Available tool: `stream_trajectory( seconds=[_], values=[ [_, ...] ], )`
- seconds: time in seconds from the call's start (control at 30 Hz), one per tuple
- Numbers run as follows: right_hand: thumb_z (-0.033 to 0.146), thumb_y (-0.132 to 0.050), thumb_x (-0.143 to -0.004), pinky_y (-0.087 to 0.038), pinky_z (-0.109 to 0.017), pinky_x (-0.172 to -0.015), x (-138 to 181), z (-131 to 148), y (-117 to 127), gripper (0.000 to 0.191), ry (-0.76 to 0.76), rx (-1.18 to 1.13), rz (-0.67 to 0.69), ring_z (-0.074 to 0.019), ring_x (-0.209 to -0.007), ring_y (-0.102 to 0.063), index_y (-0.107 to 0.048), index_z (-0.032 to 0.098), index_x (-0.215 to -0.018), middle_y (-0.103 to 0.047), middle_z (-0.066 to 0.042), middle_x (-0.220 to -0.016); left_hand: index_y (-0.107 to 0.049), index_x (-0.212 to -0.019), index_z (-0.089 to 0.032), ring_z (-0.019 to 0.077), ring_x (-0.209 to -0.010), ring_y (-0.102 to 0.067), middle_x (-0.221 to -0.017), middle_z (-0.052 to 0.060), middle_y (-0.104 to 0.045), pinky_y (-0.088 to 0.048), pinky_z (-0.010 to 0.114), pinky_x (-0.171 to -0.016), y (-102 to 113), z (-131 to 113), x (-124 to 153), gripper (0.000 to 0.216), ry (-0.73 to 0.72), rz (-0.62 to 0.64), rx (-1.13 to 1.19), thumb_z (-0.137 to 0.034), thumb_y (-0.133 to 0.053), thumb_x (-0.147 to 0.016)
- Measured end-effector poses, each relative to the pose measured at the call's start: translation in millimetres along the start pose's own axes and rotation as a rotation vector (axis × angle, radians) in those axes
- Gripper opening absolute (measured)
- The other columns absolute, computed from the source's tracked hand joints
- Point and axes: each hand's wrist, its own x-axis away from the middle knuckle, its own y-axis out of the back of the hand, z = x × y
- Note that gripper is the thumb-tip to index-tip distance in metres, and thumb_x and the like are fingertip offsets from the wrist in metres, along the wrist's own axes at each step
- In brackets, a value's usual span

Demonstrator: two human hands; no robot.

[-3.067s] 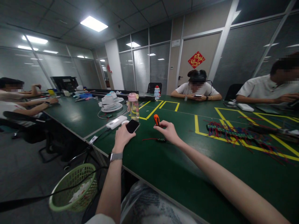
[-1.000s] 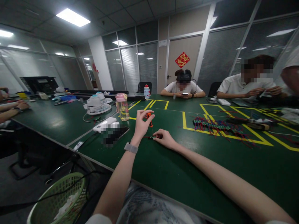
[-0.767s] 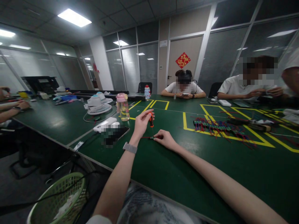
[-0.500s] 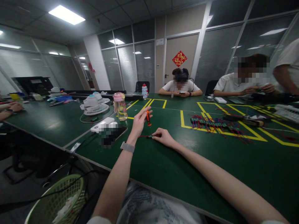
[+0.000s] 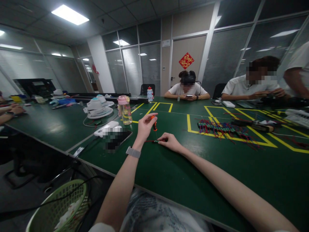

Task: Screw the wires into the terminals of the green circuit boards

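Note:
My left hand (image 5: 145, 127) pinches a small orange-handled screwdriver (image 5: 154, 123), held upright with its tip down on a small dark connector with red wires (image 5: 156, 141) lying on the green table (image 5: 169, 174). My right hand (image 5: 170, 142) rests on the table with its fingertips pressed on the right end of that connector. A grey watch sits on my left wrist.
A phone (image 5: 116, 139) and white power bank (image 5: 106, 128) lie left of my hands, with a pink-lidded bottle (image 5: 124, 110) and white fans (image 5: 98, 108) behind. A pile of coloured wired connectors (image 5: 217, 127) lies right. Other people sit around the table. A green basket (image 5: 58, 206) stands below.
Three seconds ago my right hand held the screwdriver and my left held the phone. Now the phone lies on the table, the left hand holds the screwdriver, and the right pins the connector.

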Motion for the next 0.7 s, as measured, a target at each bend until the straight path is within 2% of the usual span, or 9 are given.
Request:
stream_trajectory(
  seconds=[0.1,0.17,0.27,0.37,0.47,0.57,0.63,0.7],
  values=[
    [0.018,-0.068,-0.074,-0.043,-0.024,-0.063,0.2,0.4,0.1,0.015,0.003,0.002,-0.003,-0.0115,-0.065,-0.053,-0.075,0.016,-0.087,-0.06,-0.003,-0.077,-0.07,-0.095,-0.021,0.0159,-0.095,-0.059,-0.106,0.006,-0.059,-0.051,0.026,-0.079,-0.2,0.4,0.1,0.023,-0.055,-0.056,-0.12,-0.035,-0.063,-0.078],
    [0.018,-0.068,-0.074,-0.043,-0.024,-0.063,0.3,1.0,0.0,0.015,0.011,0.023,-0.002,-0.0116,-0.065,-0.053,-0.075,0.015,-0.087,-0.06,-0.003,-0.076,-0.067,-0.105,-0.022,0.0163,-0.1,-0.059,-0.113,0.007,-0.058,-0.051,0.027,-0.081,-0.8,1.0,-0.2,0.028,-0.037,0.002,-0.038,-0.035,-0.052,-0.085],
    [0.019,-0.068,-0.074,-0.043,-0.025,-0.063,0.4,1.7,-0.7,0.015,0.022,0.053,-0.008,-0.012,-0.066,-0.053,-0.075,0.016,-0.087,-0.06,-0.003,-0.076,-0.062,-0.114,-0.02,0.0155,-0.09,-0.063,-0.107,0.007,-0.063,-0.052,0.03,-0.08,-2.3,1.8,0.1,0.033,0.022,0.083,0.083,-0.035,-0.05,-0.087],
    [0.021,-0.068,-0.075,-0.043,-0.024,-0.062,0.2,1.6,-1.8,0.013,0.036,0.071,-0.02,-0.0123,-0.066,-0.053,-0.075,0.017,-0.086,-0.06,-0.003,-0.075,-0.067,-0.103,-0.02,0.0142,-0.084,-0.062,-0.098,0.005,-0.063,-0.051,0.028,-0.077,-3.0,2.3,1.1,0.028,-0.022,-0.002,-0.051,-0.034,-0.063,-0.078],
    [0.021,-0.068,-0.075,-0.043,-0.025,-0.063,0.2,0.9,-2.6,0.013,0.045,0.083,-0.029,-0.0128,-0.067,-0.054,-0.075,0.017,-0.085,-0.06,-0.003,-0.075,-0.069,-0.098,-0.023,0.0158,-0.097,-0.058,-0.108,0.006,-0.059,-0.049,0.027,-0.081,-2.9,3.4,1.0,0.024,-0.083,-0.074,-0.162,-0.035,-0.063,-0.079],
    [0.021,-0.068,-0.075,-0.043,-0.025,-0.064,0.4,0.4,-2.7,0.013,0.05,0.084,-0.031,-0.0131,-0.068,-0.055,-0.075,0.017,-0.086,-0.06,-0.003,-0.075,-0.066,-0.107,-0.022,0.0178,-0.102,-0.059,-0.115,0.008,-0.06,-0.049,0.032,-0.087,-2.7,4.8,0.0,0.029,-0.026,-0.009,0.018,-0.035,-0.052,-0.086],
    [0.021,-0.068,-0.075,-0.044,-0.025,-0.063,0.6,0.3,-2.3,0.013,0.05,0.084,-0.03,-0.0132,-0.068,-0.055,-0.075,0.018,-0.086,-0.06,-0.003,-0.075,-0.064,-0.11,-0.019,0.0183,-0.094,-0.062,-0.108,0.009,-0.064,-0.051,0.036,-0.084,-1.8,5.4,-0.5,0.033,0.029,0.014,0.133,-0.036,-0.053,-0.085],
    [0.021,-0.068,-0.075,-0.044,-0.025,-0.063,0.9,0.4,-1.9,0.014,0.049,0.084,-0.028,-0.0133,-0.068,-0.055,-0.075,0.018,-0.087,-0.06,-0.003,-0.075,-0.066,-0.106,-0.018,0.0171,-0.085,-0.063,-0.098,0.008,-0.066,-0.052,0.035,-0.08,-0.1,5.4,-0.7,0.032,0.031,-0.035,0.094,-0.037,-0.059,-0.081]
  ],
)
